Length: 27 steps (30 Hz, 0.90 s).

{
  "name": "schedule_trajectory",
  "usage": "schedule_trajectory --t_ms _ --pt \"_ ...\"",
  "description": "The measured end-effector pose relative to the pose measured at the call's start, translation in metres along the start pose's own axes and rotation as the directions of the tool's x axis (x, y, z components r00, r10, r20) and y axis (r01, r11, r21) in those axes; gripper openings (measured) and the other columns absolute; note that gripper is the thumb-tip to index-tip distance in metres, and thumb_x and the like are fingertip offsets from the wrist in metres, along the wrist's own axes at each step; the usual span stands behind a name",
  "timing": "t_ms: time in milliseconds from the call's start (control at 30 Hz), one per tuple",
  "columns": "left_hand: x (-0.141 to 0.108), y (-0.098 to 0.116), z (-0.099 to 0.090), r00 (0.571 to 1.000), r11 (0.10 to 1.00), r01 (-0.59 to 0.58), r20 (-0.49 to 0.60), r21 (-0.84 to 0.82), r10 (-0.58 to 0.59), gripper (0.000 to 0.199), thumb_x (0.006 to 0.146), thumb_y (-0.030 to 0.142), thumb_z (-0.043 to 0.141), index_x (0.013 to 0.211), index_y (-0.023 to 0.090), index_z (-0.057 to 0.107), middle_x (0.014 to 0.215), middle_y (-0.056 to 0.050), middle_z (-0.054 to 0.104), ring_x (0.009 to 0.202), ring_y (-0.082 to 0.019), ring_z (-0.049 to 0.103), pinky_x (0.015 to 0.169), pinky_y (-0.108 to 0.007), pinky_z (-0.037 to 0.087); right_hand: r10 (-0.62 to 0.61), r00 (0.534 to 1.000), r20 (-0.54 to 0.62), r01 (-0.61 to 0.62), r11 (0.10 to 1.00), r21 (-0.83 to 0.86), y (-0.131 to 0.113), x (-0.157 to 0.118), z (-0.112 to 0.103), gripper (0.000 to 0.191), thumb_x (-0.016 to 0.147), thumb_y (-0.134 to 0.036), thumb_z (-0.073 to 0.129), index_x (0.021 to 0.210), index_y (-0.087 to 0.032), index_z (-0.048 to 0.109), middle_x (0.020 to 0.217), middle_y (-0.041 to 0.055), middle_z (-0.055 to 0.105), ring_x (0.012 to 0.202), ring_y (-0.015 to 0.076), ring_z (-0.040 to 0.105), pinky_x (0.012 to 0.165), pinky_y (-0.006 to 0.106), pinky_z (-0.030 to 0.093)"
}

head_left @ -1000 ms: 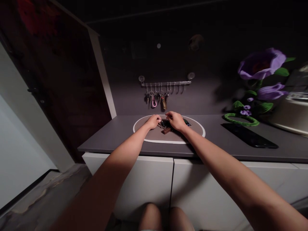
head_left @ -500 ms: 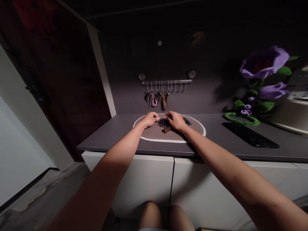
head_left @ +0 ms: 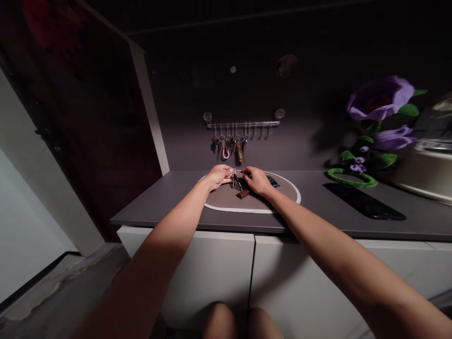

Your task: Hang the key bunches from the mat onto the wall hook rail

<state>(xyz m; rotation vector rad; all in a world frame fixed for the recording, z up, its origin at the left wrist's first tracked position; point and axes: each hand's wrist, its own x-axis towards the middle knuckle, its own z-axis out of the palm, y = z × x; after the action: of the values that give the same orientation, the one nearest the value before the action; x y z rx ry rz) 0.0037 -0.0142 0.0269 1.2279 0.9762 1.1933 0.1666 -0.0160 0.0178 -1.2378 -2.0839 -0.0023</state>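
Above an oval brown mat with a white rim (head_left: 240,210), my left hand (head_left: 219,177) pinches a ring with a bunch of keys (head_left: 236,181) hanging from it. My right hand (head_left: 256,180) is just to the right, its fingers curled near the top of the keys; whether they grip anything is too small to tell. A reddish-brown block (head_left: 243,194) lies on the mat below the keys. Partly behind my right hand is a dark item with green and blue marks (head_left: 272,181).
On the wall, a clear rail (head_left: 243,125) holds several key sets, with a pink carabiner (head_left: 225,152) among them. To the right are a black phone (head_left: 363,201), purple fabric flowers (head_left: 381,99) with a green ring base, and a pale rounded appliance (head_left: 427,165). A dark door stands left.
My left hand has lifted the keys slightly, and they now hang more upright. My right hand's fingers have drawn in closer. The whole view has shifted a little.
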Motion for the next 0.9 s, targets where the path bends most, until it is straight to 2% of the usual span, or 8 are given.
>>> schedule_trajectory --t_ms 200,500,667,900 --pt "-0.003 0.005 0.001 0.999 0.983 0.002 0.041 -0.183 0.005 0.008 0.079 0.007 0.052 0.071 0.01 0.05 0.076 -0.008 0.064 0.072 -0.011 0.062 0.086 -0.038 0.046 -0.028 0.999 -0.047 0.031 0.998 0.054 0.0 0.0 0.0 0.024 0.079 -0.017 0.046 0.096 -0.017 0.062 0.095 0.0073 0.066 0.086 0.0165 0.058 0.08 0.027 0.041" --pt "-0.003 0.009 0.0 0.995 0.942 -0.035 0.08 -0.335 0.065 0.008 0.079 0.006 0.049 0.074 0.011 0.049 0.085 -0.011 0.064 0.08 -0.014 0.063 0.087 -0.038 0.046 -0.066 0.988 -0.138 0.091 0.979 0.184 -0.012 -0.005 -0.009 0.021 0.083 -0.026 0.043 0.095 -0.019 0.058 0.093 0.005 0.063 0.084 0.015 0.055 0.079 0.026 0.039" --pt "-0.004 0.01 0.001 0.988 0.929 -0.039 0.123 -0.367 0.09 0.009 0.08 0.005 0.047 0.074 0.011 0.05 0.081 -0.007 0.063 0.08 -0.012 0.062 0.089 -0.035 0.045 -0.11 0.977 -0.183 0.146 0.97 0.197 -0.016 -0.006 -0.013 0.021 0.083 -0.029 0.044 0.093 -0.018 0.059 0.094 0.0064 0.061 0.087 0.0162 0.053 0.081 0.027 0.038" --pt "-0.005 0.01 0.002 0.983 0.951 -0.038 0.159 -0.308 0.09 0.006 0.077 0.008 0.054 0.074 0.012 0.051 0.08 -0.003 0.06 0.079 -0.009 0.059 0.088 -0.033 0.043 -0.137 0.972 -0.193 0.183 0.951 0.25 -0.018 -0.006 -0.014 0.022 0.083 -0.032 0.046 0.091 -0.018 0.061 0.091 0.0062 0.059 0.09 0.0158 0.051 0.083 0.027 0.037"
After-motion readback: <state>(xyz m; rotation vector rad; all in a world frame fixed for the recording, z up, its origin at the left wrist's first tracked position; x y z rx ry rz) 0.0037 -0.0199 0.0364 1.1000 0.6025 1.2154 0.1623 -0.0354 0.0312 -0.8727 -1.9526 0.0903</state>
